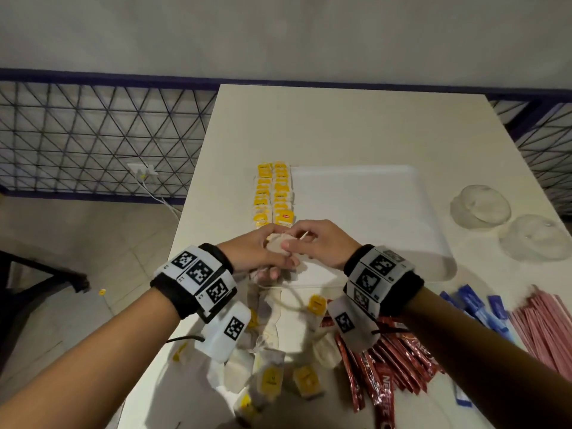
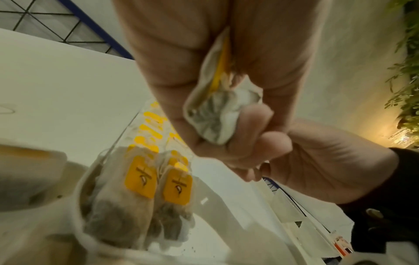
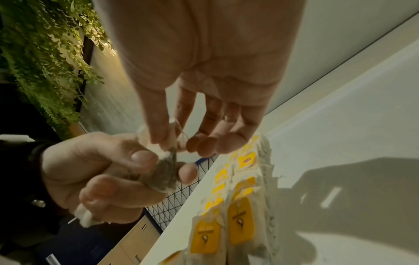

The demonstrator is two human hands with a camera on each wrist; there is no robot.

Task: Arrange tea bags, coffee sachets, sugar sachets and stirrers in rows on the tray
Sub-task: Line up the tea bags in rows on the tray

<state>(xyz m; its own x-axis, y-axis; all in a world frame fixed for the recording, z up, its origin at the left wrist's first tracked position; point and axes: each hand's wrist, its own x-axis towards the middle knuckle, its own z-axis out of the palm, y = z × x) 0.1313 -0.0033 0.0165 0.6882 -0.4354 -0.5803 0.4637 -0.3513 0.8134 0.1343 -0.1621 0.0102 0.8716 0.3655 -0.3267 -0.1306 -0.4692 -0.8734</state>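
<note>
My left hand and right hand meet over the near left corner of the white tray. The left hand grips a crumpled tea bag in its fist, with a yellow tag tucked against the palm. White paper sticks out under the fist. My right hand's thumb and forefinger pinch the top of that tea bag, where its string shows. Two rows of yellow-tagged tea bags lie along the tray's left side.
Loose tea bags lie on the table in front of the tray. Red coffee sachets, blue sugar sachets and pink stirrers lie at the near right. Two clear lids sit right of the tray. The table's left edge is close.
</note>
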